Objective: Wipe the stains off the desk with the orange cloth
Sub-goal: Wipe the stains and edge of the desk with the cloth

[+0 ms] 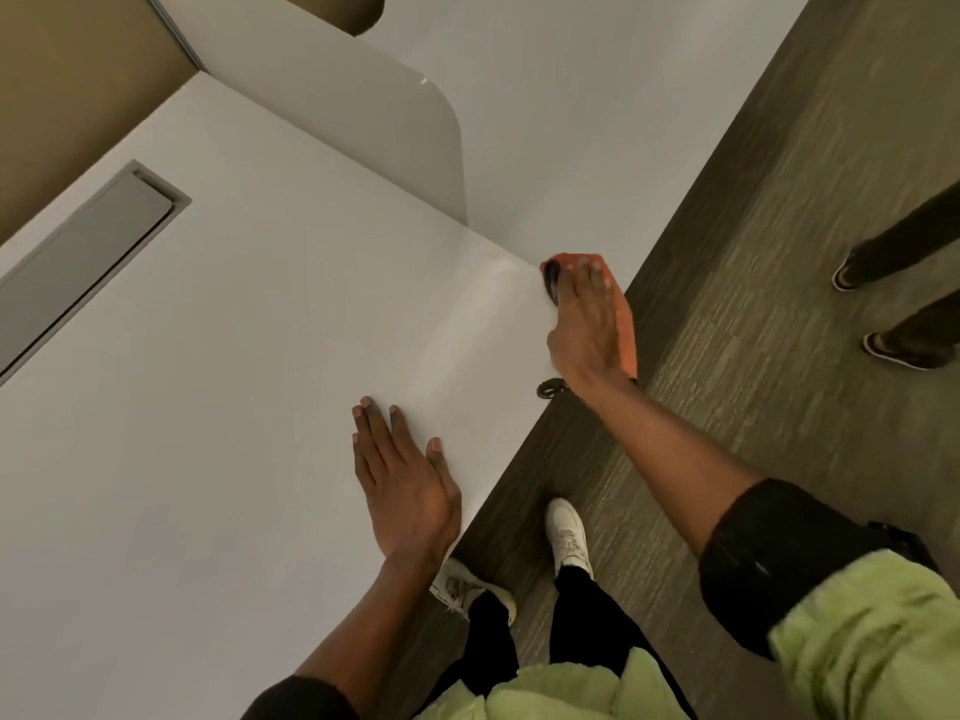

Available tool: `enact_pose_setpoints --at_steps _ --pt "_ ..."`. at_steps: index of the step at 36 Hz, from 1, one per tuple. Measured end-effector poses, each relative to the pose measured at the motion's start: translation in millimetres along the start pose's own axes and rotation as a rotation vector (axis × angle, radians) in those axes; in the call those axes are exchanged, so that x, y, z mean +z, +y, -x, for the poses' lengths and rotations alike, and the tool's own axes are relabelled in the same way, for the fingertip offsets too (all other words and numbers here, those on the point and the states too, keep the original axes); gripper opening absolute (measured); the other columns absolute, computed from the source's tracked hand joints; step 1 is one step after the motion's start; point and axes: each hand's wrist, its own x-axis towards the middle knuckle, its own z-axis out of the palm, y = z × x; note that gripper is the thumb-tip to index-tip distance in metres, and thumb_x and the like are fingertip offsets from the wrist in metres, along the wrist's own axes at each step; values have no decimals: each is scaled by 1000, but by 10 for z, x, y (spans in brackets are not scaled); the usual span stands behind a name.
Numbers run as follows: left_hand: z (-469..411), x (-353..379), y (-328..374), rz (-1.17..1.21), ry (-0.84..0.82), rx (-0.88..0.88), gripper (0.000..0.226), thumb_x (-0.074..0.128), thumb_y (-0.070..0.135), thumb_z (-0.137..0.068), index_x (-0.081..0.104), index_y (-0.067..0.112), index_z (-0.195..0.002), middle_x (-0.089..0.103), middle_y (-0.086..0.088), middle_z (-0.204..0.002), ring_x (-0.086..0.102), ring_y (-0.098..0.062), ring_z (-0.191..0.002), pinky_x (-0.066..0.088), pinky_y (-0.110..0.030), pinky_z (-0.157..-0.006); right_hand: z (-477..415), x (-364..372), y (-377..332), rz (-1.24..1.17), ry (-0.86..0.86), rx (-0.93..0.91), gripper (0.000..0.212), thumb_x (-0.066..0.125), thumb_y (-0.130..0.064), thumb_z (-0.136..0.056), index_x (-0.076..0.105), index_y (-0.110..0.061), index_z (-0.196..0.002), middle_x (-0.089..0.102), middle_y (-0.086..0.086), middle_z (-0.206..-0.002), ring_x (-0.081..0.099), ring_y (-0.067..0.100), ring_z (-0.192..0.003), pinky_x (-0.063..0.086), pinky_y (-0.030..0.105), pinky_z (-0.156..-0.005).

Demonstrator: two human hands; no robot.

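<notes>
Green sleeves (857, 641) of my jacket fill the bottom of the view, pushed up over black cuffs, and below them I see my black trousers and my two white sneakers (569, 535) on the dark carpet floor (753, 252).

On the far left, a grey cable flap (85, 254) is set into the white desk (208, 433), near its back edge. To the right of it, my left hand (402, 485) lies flat on the desk, palm down, with the fingers open and spread; it holds nothing. It is close to the front edge of the desk.

Further right, a grey rounded divider panel (363, 111) stands upright on the desk surface, behind my hands. A pale streak runs over the desk between my left hand and my right hand.

My right hand (589, 324) presses flat on the orange cloth (626, 324), fingers stretched out over it, at the front edge of the desk. The cloth lies under my palm and partly hangs over the edge. A small dark thing is at my wrist; I cannot tell what it is.

On the far right, the legs and dark shoes (893, 350) of another person stand on the carpet, well apart from me.
</notes>
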Motion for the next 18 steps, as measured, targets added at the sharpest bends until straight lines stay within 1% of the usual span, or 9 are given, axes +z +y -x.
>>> enact_pose_setpoints --at_steps 2,4,6,8,9,11,14,15,18 --pt "9 4 -9 -3 2 -15 68 22 42 -113 12 7 -170 -6 -11 -181 -11 -26 -167 6 -49 -136 107 103 -133 18 -1 -57 75 50 2 -93 21 1 -162 18 25 -170 9 39 -160 12 51 -131" --pt "16 7 -31 11 7 -23 69 22 44 -112 10 10 -171 -8 -8 -181 -12 -24 -167 8 -50 -136 452 240 -251 12 -27 -166 72 32 2 -91 19 3 -161 14 27 -170 7 42 -160 14 54 -129" --pt "4 31 -15 20 15 -16 69 22 44 -111 9 11 -171 -8 -7 -181 -12 -23 -167 8 -51 -136 840 287 -322 -2 -87 -271 72 14 -1 -89 18 6 -161 13 29 -169 7 43 -159 15 55 -129" --pt "-1 41 -7 21 20 -25 70 22 45 -111 9 11 -171 -7 -7 -181 -11 -23 -168 9 -52 -136 1138 251 -315 -13 -165 -365 73 6 -3 -89 17 6 -161 12 29 -169 6 42 -160 13 54 -130" --pt "-3 41 -9 23 20 -24 70 23 45 -111 10 10 -171 -7 -7 -181 -11 -24 -168 10 -52 -136 1211 233 -260 7 -176 -399 73 8 -2 -89 19 5 -161 13 27 -170 7 41 -160 14 53 -130" --pt "-6 45 -13 25 13 -9 70 23 45 -111 10 10 -170 -7 -8 -181 -12 -23 -168 9 -52 -136 1153 179 -89 32 -132 -406 73 19 4 -88 23 3 -161 18 25 -169 12 39 -159 18 53 -130" --pt "-5 30 -9 24 6 -8 70 23 45 -111 11 9 -170 -7 -8 -181 -12 -24 -167 8 -52 -136 713 97 115 6 -85 -293 74 27 6 -84 30 3 -159 24 26 -168 18 41 -158 23 58 -127" --pt "-6 32 -9 16 8 -7 69 23 44 -112 12 9 -170 -6 -9 -181 -11 -24 -168 8 -51 -136 531 74 139 2 -65 -241 74 30 7 -85 31 3 -158 25 26 -167 18 42 -158 22 58 -127" --pt "-12 30 -1 0 6 -7 69 23 44 -112 14 7 -169 -4 -11 -181 -11 -25 -168 9 -51 -136 99 32 24 -38 -26 -133 79 54 14 -86 29 1 -159 22 25 -169 13 40 -159 12 53 -131"
